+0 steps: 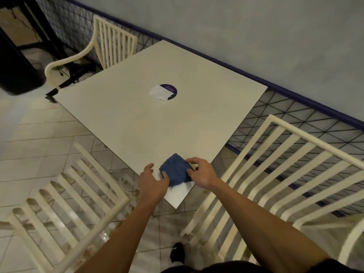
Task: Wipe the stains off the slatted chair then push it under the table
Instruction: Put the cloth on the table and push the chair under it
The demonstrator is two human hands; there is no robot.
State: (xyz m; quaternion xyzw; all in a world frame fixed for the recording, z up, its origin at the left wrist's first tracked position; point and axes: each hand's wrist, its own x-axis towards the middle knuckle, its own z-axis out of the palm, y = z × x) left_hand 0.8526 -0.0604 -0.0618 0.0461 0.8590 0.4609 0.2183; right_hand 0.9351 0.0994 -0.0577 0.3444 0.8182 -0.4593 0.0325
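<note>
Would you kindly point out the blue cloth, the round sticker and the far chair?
blue cloth (176,171): head view, middle of the fabric.
round sticker (163,92): head view, its centre.
far chair (116,46): head view, its slatted backrest.
</note>
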